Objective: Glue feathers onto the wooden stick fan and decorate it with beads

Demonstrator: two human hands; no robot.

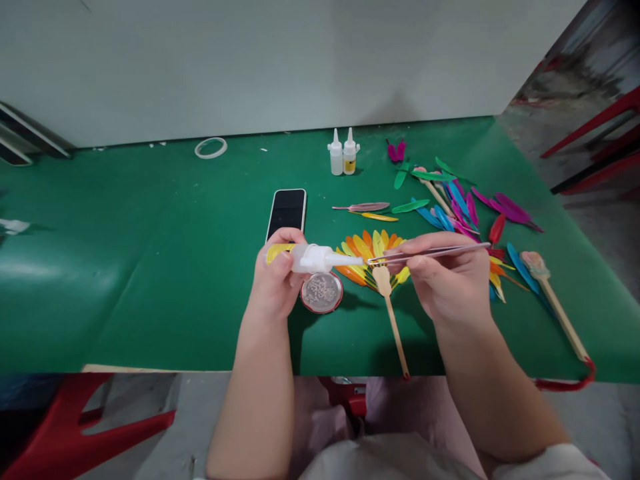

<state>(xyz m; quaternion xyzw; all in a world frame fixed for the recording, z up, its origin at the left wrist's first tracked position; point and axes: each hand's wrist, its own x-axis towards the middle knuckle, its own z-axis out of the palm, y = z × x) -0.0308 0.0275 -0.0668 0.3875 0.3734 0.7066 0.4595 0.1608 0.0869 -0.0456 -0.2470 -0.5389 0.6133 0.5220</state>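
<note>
My left hand (275,277) is closed round a small glue bottle (310,257) held sideways, its white nozzle pointing right. My right hand (445,277) pinches metal tweezers (430,253) whose tips meet the nozzle just above a fan of orange and yellow feathers (367,257) on a wooden stick (395,320). Whether the tweezer tips hold anything is too small to tell. A small round lid of tiny beads (321,292) lies under the bottle, beside my left hand.
A green table (150,267) carries a dark phone (287,210), two small glue bottles (343,153), a tape ring (211,147), several loose coloured feathers (460,203) and another wooden stick (557,310) at the right. Red chair parts (75,433) stand by the near edge.
</note>
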